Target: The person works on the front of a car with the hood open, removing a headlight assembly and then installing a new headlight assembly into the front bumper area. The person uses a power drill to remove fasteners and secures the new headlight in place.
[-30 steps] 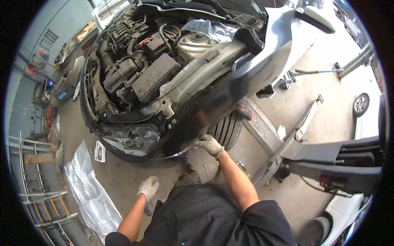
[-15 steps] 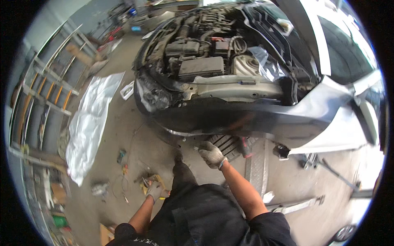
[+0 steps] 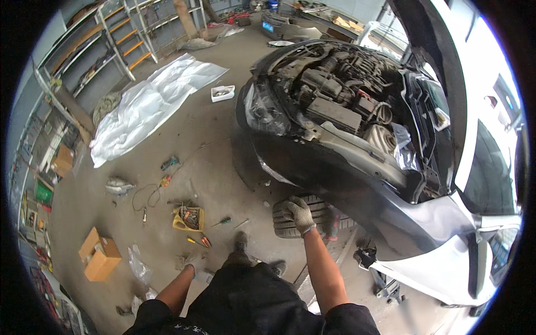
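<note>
My right hand [image 3: 300, 216], in a pale knitted work glove, is held in front of a dark treaded tyre [image 3: 321, 214] below the car's front fender. Its fingers are curled; whatever they may hold is too small to make out. My left hand [image 3: 194, 261], gloved too, hangs low by my left side over the floor, its fingers blurred. Nearest to it lie orange-handled and yellow-handled hand tools [image 3: 205, 241] and a yellow tool box [image 3: 188, 218] full of metal pieces. The dark front fender [image 3: 335, 178] belongs to a car with its hood raised over the engine [image 3: 340, 95].
A green-handled screwdriver [image 3: 222, 221] lies on the floor. Left are a corded power tool [image 3: 169, 162], an open cardboard box [image 3: 100, 258] and a silvery sheet [image 3: 151, 106]. A red-and-black tool [image 3: 333, 223] stands by the tyre. A floor jack [image 3: 385, 286] sits near the white panel [image 3: 432, 273].
The view has swung left, so the car now appears farther right and more floor shows. My right hand now overlaps the tyre; my left hand appears lower and away from the yellow box.
</note>
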`<state>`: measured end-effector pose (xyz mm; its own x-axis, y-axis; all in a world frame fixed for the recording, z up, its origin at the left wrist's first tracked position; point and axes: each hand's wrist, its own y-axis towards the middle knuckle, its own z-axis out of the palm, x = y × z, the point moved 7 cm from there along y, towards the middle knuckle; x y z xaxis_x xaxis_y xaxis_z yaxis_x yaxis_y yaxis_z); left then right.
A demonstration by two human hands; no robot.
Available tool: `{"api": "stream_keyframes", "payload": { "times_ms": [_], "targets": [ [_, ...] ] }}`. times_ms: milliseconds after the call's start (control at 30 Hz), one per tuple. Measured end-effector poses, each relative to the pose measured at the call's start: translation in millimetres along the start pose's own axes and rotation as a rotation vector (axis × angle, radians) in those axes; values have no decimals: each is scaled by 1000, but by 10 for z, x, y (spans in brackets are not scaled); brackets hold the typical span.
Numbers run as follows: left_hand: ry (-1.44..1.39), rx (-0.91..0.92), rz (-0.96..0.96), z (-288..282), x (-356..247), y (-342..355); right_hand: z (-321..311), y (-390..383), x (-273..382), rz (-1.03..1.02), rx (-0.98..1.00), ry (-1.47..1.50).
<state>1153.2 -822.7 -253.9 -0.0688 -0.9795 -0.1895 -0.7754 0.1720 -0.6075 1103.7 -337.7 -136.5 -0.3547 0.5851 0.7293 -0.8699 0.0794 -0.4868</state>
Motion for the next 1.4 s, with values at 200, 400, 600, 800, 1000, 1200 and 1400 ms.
{"api": "stream_keyframes", "payload": {
  "times_ms": [200, 400, 600, 800, 1000, 1200, 1400],
  "targets": [
    [-373, 4, 4, 324, 313, 156, -4, 264, -410, 34, 27, -170],
    [-1076, 156, -38, 15, 98, 751, -13, -88, 1185, -670, -325, -777],
    [-1202, 175, 479, -1000, -2164, 1604, 425, -843, 2726, -1102, -756, -1424],
    [-1281, 77, 644, -1411, -3853, 2061, -113, -706, 2811, -886, -957, -1847],
    [-1761, 351, 96, -1614, -4037, 1752, 34, -672, 2824, -871, -977, -1819],
    [-1753, 101, 187, -1743, -3883, 1895, 38, -712, 2838, -758, -1019, -1753],
    [-1924, 125, 14, -1840, -3889, 2048, 63, -709, 2851, -825, -988, -1746]
  ]
}}
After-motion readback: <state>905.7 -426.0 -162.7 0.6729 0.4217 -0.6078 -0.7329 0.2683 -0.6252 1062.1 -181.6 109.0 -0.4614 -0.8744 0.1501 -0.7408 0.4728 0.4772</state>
